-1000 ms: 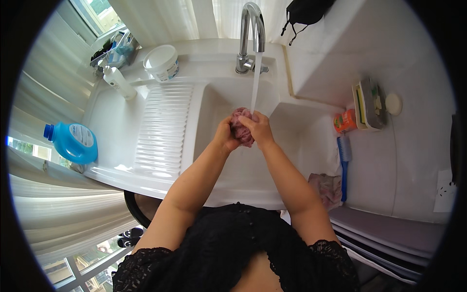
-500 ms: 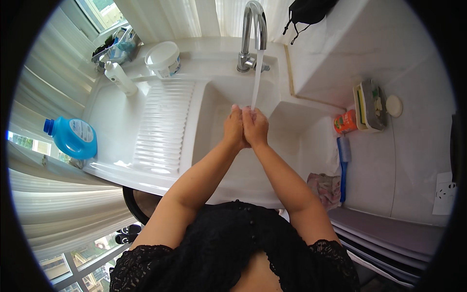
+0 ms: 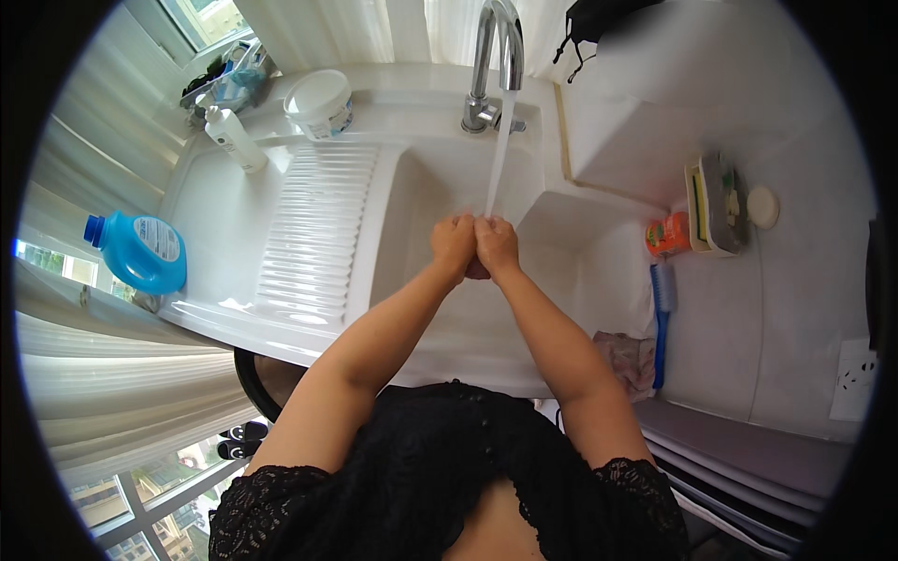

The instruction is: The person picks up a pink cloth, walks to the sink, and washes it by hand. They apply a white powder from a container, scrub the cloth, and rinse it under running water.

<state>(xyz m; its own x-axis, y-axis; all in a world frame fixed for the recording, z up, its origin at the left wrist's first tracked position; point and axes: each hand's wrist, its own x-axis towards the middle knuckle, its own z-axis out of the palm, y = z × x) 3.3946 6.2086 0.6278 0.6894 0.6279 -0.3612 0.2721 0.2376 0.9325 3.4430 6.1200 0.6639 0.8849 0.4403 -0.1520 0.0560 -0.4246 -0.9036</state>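
Blue jug (image 3: 145,260) resting at left, white bottle (image 3: 236,142) near a tub (image 3: 318,101), brush (image 3: 661,323) resting near an orange container (image 3: 667,236)

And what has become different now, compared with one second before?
The left hand and right hand have closed together around the pink cloth, which showed plainly between them and is now almost hidden. Nothing was visibly let go. The tap still runs, and the blue bottle stays in its place.

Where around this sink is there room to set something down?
Left of the ribbed washboard, between the blue jug and white bottle. Crowded: right side (blue brush, orange container, pinkish cloth) and under the tap (left hand, right hand, running water).
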